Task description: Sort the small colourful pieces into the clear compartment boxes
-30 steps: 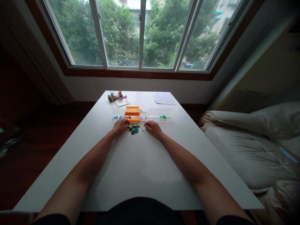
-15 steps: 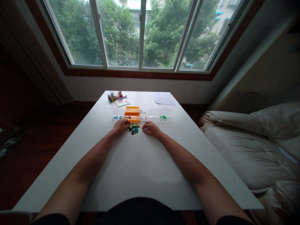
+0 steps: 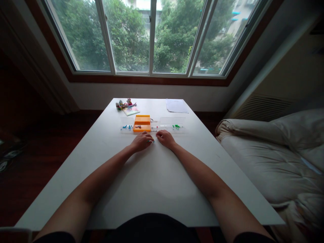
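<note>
My left hand (image 3: 142, 141) lies low over the pile of small coloured bricks, its fingers stretched toward the right and slightly apart. It hides nearly all of the pile; a few blue-green small bricks (image 3: 151, 141) show at its fingertips. Just to the right, my right hand (image 3: 165, 138) rests on the table with its fingers curled in. What those fingers hold, if anything, is hidden. Beyond the left hand sits an orange open box (image 3: 142, 123) with small dark pieces in its near part.
Clear plastic trays (image 3: 173, 120) flank the orange box, with green pieces (image 3: 176, 126) on the right and blue pieces (image 3: 127, 127) on the left. Farther back on the white table (image 3: 152, 182) are small built figures (image 3: 123, 104), a booklet (image 3: 131, 110) and paper sheets (image 3: 176, 106).
My left hand has moved right, from the pile's left edge to over it, covering the bricks. My right hand has shifted slightly right, its fingers more curled.
</note>
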The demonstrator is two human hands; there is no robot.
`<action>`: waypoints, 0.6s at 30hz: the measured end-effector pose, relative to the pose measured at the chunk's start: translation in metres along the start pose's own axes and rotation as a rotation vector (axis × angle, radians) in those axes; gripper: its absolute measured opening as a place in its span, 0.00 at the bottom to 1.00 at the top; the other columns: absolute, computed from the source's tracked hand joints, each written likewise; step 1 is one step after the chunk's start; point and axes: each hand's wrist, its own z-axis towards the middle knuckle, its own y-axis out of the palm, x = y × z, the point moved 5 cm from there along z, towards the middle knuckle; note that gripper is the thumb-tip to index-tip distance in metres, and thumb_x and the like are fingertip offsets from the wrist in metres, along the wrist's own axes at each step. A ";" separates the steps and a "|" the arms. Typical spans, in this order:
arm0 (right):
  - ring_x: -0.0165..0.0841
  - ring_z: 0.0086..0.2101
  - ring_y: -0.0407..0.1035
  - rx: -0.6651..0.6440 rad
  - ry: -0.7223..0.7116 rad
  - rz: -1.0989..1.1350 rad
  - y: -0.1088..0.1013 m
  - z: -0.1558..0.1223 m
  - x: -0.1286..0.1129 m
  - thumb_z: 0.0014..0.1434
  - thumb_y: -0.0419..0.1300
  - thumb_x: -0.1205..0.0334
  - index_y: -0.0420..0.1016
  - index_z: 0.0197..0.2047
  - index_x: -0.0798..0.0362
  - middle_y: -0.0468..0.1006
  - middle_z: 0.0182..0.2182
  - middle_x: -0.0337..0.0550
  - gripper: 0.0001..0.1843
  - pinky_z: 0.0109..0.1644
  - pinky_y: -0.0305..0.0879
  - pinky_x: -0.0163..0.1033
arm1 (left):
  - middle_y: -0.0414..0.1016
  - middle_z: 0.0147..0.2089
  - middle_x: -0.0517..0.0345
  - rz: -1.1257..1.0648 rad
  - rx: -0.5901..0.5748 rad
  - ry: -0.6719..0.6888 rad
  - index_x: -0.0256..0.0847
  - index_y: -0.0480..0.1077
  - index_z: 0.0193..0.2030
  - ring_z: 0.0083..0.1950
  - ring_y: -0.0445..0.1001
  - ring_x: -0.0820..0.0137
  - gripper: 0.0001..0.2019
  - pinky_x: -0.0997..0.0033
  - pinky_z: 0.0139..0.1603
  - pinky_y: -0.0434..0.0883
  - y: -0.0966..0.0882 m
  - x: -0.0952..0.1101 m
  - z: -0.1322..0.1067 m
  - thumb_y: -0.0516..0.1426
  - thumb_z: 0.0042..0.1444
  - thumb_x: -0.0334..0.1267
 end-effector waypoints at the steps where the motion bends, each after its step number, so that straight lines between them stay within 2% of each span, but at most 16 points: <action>1: 0.34 0.35 0.65 0.002 -0.001 -0.001 0.000 0.000 0.000 0.61 0.61 0.69 0.76 0.34 0.51 0.76 0.31 0.40 0.05 0.43 0.61 0.37 | 0.81 0.49 0.53 0.007 -0.011 0.020 0.49 0.81 0.47 0.52 0.70 0.59 0.12 0.58 0.56 0.67 0.001 0.004 0.000 0.57 0.63 0.36; 9: 0.34 0.35 0.66 -0.005 0.012 -0.006 0.000 0.000 -0.001 0.62 0.61 0.68 0.77 0.34 0.51 0.77 0.31 0.41 0.05 0.42 0.61 0.37 | 0.80 0.52 0.53 0.104 -0.082 0.094 0.50 0.80 0.51 0.54 0.69 0.58 0.13 0.56 0.57 0.65 0.004 0.014 -0.001 0.57 0.63 0.36; 18: 0.33 0.35 0.66 0.007 0.000 -0.007 0.001 0.000 0.002 0.62 0.62 0.67 0.77 0.34 0.51 0.77 0.31 0.40 0.05 0.42 0.62 0.37 | 0.80 0.52 0.52 0.063 -0.062 0.081 0.49 0.79 0.52 0.53 0.69 0.60 0.15 0.57 0.58 0.67 0.006 0.011 -0.001 0.52 0.67 0.37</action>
